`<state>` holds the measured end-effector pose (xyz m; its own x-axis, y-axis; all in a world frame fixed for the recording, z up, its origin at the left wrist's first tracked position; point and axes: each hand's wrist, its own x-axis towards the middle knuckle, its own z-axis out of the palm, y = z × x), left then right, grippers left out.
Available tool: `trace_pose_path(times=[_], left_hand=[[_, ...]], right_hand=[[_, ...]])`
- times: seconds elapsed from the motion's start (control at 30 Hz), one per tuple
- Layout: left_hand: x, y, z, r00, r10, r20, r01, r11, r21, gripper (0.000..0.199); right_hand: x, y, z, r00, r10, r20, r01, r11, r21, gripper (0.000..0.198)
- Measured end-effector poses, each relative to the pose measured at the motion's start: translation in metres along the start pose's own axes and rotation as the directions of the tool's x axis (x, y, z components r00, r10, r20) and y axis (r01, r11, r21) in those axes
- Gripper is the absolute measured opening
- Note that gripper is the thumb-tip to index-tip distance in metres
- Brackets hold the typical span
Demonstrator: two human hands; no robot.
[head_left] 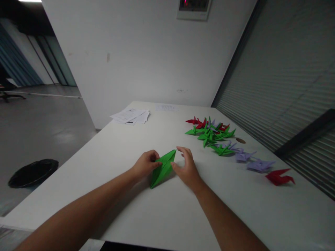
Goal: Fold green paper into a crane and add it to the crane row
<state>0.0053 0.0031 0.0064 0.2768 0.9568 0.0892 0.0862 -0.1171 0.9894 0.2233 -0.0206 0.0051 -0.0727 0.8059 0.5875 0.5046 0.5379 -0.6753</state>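
Observation:
A green sheet of origami paper (164, 168), folded into a long diamond, is tilted above the white table in front of me. My left hand (146, 163) pinches its left edge between thumb and fingers. On the other side my right hand (187, 165) has its thumb against the paper's right edge. The fingers of that hand are apart and curve around the upper tip, with a gap between them and the thumb.
Several folded paper cranes in green (209, 135), red (280, 177) and purple (260, 165) lie along the table's right side, by the window blinds (282, 69). Printed sheets (129, 115) rest at the back left. A black-lined bin (34, 173) stands on the floor at left.

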Motion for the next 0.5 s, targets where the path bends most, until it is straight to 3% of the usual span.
trace_pose_path(times=[0.07,0.2,0.33,0.5], left_hand=[[-0.001,0.002,0.001,0.997,0.015,-0.070,-0.020,0.997,-0.068,0.026],[-0.003,0.007,0.002,0.991,0.034,-0.131,-0.053,0.988,-0.145,0.029],[-0.005,0.006,0.002,0.990,0.074,-0.118,-0.091,0.984,-0.150,0.031],[-0.005,0.004,0.003,0.996,0.086,-0.034,-0.091,0.982,-0.168,0.033]], right_hand=[[-0.002,0.006,0.006,0.992,0.122,0.034,-0.124,0.987,0.104,0.059],[-0.004,0.015,0.018,0.932,0.279,0.232,-0.343,0.886,0.313,0.056],[-0.002,0.016,0.019,0.898,0.299,0.322,-0.421,0.795,0.437,0.039],[0.001,0.009,0.012,0.882,0.284,0.375,-0.448,0.753,0.482,0.031]])
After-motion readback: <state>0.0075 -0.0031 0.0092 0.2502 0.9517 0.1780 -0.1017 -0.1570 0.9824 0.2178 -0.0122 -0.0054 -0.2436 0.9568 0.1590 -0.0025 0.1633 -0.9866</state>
